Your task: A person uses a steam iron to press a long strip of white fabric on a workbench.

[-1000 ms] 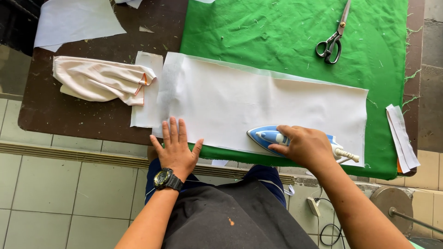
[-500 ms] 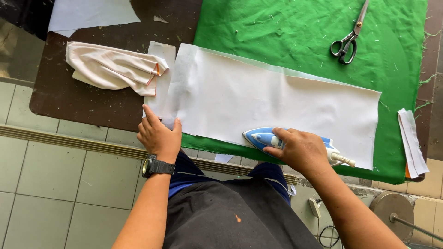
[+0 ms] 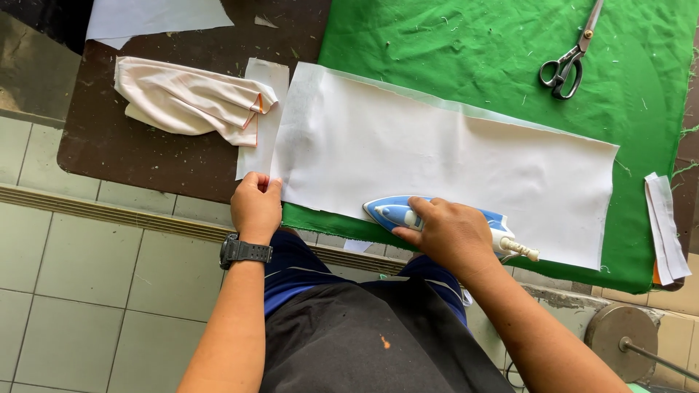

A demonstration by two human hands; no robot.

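My right hand point(image 3: 450, 231) is wrapped around the handle of a blue-and-white clothes iron point(image 3: 408, 213), fingers closed over it, and the iron's soleplate sits flat on the white fabric panel point(image 3: 437, 156) close to that panel's near edge, nose pointing toward the table's left end. My left hand point(image 3: 256, 205) pinches the panel's near left corner, fingers curled around the cloth edge, right at the near edge of the dark brown table point(image 3: 138, 149). A black wristwatch point(image 3: 245, 252) sits on that wrist.

The white panel lies lengthwise across a green cloth point(image 3: 466, 44) that covers the right part of the table and hangs over its near edge. A narrow white strip point(image 3: 261, 109) pokes out from under the panel's left end. Just beside it, toward the left edge, lies a crumpled cream garment piece point(image 3: 182, 102). Black-handled scissors point(image 3: 569, 60) rest on the green cloth near the far right corner, well apart from the iron. Folded white strips point(image 3: 666, 225) lie at the right edge. A white sheet point(image 3: 153, 14) lies at the far left.
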